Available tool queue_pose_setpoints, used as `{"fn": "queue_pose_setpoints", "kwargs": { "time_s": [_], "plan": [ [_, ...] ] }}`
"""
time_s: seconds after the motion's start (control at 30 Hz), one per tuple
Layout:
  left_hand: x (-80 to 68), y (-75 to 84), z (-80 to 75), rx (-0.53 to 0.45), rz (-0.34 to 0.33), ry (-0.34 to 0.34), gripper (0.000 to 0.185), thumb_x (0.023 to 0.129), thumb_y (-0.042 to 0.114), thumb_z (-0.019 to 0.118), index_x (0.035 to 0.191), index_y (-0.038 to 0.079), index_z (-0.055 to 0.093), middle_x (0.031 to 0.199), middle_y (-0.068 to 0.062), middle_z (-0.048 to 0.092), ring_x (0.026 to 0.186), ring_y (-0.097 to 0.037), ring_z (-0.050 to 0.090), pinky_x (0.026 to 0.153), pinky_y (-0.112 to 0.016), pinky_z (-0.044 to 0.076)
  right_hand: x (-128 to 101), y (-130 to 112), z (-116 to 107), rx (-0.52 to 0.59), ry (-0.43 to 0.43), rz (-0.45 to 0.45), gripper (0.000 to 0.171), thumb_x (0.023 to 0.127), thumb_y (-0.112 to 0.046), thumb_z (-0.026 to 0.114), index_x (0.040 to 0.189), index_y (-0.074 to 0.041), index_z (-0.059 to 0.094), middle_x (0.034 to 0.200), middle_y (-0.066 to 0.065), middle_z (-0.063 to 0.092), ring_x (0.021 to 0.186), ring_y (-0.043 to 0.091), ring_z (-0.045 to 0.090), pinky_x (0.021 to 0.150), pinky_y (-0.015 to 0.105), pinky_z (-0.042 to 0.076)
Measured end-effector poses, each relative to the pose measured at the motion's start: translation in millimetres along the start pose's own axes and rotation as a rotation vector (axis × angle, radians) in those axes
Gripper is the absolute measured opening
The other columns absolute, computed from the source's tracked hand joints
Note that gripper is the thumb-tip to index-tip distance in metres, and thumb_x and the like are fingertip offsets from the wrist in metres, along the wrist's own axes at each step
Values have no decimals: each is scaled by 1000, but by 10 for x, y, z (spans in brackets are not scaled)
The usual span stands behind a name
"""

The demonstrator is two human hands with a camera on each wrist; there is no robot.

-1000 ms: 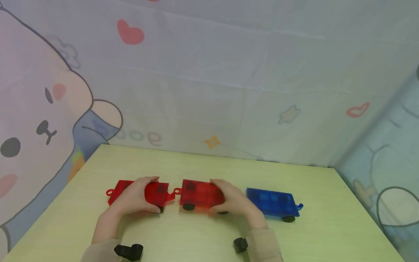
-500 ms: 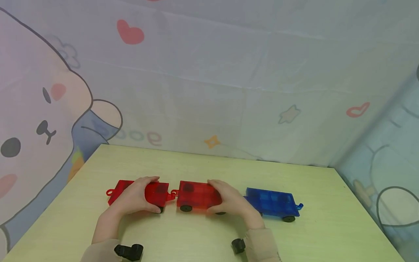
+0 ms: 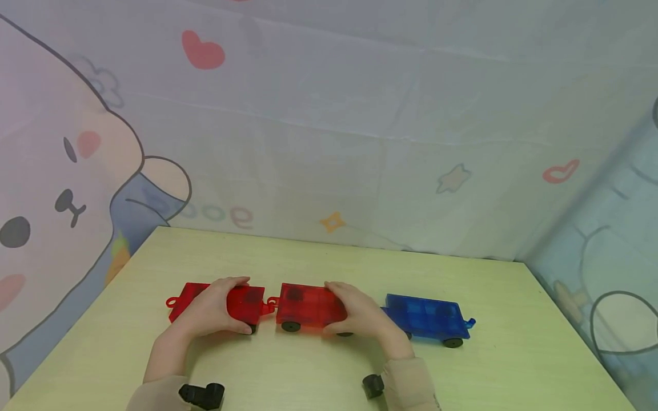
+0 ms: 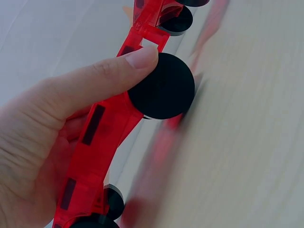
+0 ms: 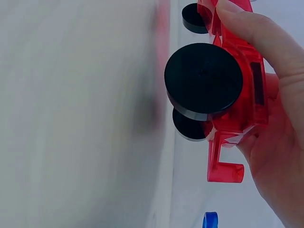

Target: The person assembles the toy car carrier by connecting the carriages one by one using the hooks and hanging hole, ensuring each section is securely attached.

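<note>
Two translucent red toy train cars stand in a row on the table, a hand on each. My left hand [image 3: 218, 313] grips the left red car [image 3: 248, 303] from above; in the left wrist view its thumb [image 4: 142, 59] lies beside a black wheel [image 4: 164, 90]. The right red car [image 3: 308, 305] is held by my right hand [image 3: 357, 314] across its right end. Between the cars, the left one's hook and the right one's ring overlap [image 3: 272, 303]. A free red hook [image 5: 225, 172] sticks out behind the right car, near a blue ring [image 5: 210, 221].
A translucent blue train car [image 3: 426, 317] stands to the right, partly behind the right wrist, its hook pointing right. The pale wooden table [image 3: 288, 377] ends at a printed cloth backdrop [image 3: 329, 142] behind and at the sides.
My right hand has drawn the right red car a little left, so its ring now overlaps the left car's hook. The left hand and its car have stayed put.
</note>
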State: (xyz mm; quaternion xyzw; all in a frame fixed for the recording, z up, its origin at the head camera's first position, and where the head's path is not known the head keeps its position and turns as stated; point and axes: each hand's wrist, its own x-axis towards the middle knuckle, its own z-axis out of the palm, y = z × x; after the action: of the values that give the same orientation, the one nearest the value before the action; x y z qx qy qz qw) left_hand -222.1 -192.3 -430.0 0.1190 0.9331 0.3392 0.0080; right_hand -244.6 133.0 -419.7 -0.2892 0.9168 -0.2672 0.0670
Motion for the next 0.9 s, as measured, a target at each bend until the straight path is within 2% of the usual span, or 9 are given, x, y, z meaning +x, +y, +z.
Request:
{"fn": "queue_pose_setpoints", "kwargs": {
  "time_s": [0.53, 0.9],
  "plan": [
    [-12, 5, -13, 3, 8, -1, 98, 59, 36, 91, 141, 6, 45, 138, -15, 50, 123, -35, 47, 95, -55, 48, 3, -22, 7, -5, -16, 8, 87, 78, -35, 80, 148, -7, 37, 150, 11, 40, 139, 31, 37, 111, 50, 36],
    [-29, 24, -26, 21, 9, 11, 97, 58, 37, 91, 140, 7, 46, 135, -15, 51, 120, -34, 48, 92, -55, 49, -9, -31, -16, 12, -21, 14, 88, 77, -37, 81, 148, -7, 37, 151, 11, 39, 140, 31, 35, 112, 49, 34]
  ]
}}
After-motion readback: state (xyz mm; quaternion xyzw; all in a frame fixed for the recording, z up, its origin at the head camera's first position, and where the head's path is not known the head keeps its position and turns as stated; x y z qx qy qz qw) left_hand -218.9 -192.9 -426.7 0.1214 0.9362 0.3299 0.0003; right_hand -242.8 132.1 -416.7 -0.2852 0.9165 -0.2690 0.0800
